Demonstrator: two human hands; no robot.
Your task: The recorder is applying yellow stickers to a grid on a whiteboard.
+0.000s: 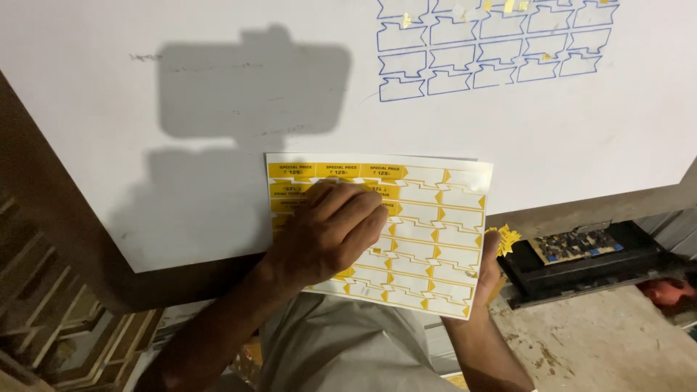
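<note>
- Head view: my left hand (330, 231) lies palm down on the yellow sticker sheet (428, 239), fingers curled and pressing near the sheet's upper left rows; whether a fingertip pinches a label, I cannot tell.
- My right hand (488, 270) grips the sheet's lower right edge, thumb over the edge, mostly hidden behind the paper.
- The sheet rests on the white board (145, 181), at its near edge.
- Peeled yellow scraps (505, 238) sit just above my right hand.
- Well beyond both hands, blue outlined shapes (494, 51) mark the board.
</note>
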